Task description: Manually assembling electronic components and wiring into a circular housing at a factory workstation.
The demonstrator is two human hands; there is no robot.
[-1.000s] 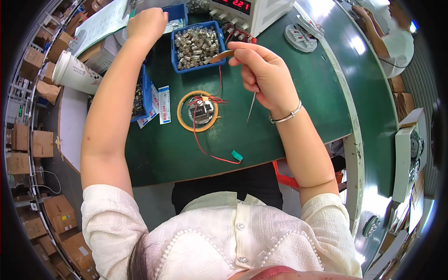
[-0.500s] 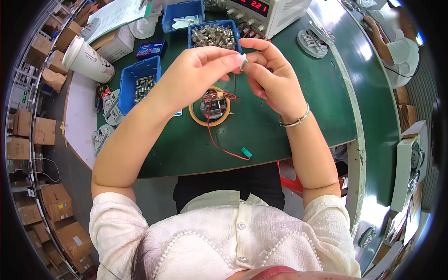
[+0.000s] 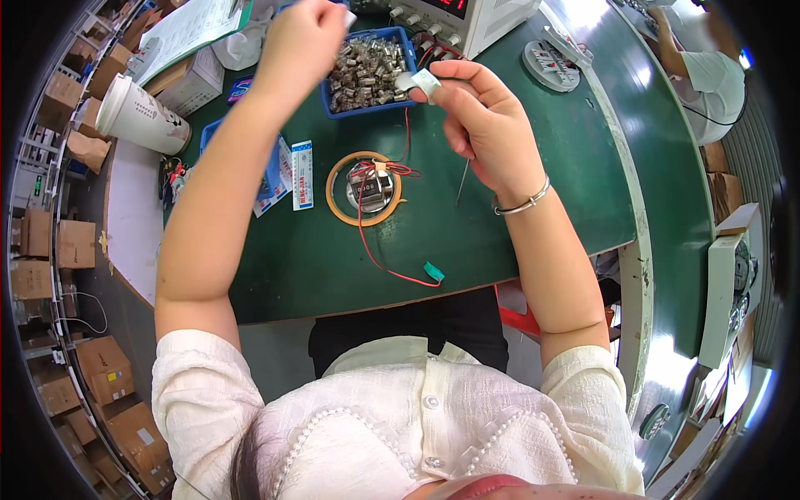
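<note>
My left hand [image 3: 298, 46] is raised at the top, beyond the near blue bin, its fingers closed on a small white scrap [image 3: 350, 18]. My right hand [image 3: 483, 117] pinches a small whitish square piece [image 3: 427, 82] at the right edge of a blue bin [image 3: 372, 109] full of small metal cylinders [image 3: 364, 71]. Below that hand a thin metal rod [image 3: 462, 183] sticks out, its other end hidden in the palm. Between my arms lies a metal counter-like device [image 3: 374, 190] in an orange-brown ring [image 3: 332, 203], with red and black wires and a green connector [image 3: 434, 272].
A white power supply [image 3: 492, 21] stands at the back. On the left are a paper cup [image 3: 143, 117], a partly hidden blue bin [image 3: 208, 133] and blue-white packets [image 3: 302, 175]. Round grey parts [image 3: 552, 67] lie at the right. A co-worker [image 3: 708, 83] sits beyond the right bench.
My hands have come apart. The left one moved up and left with the white scrap, uncovering the packets. The right one stays almost in place, its whitish piece now in plain sight.
</note>
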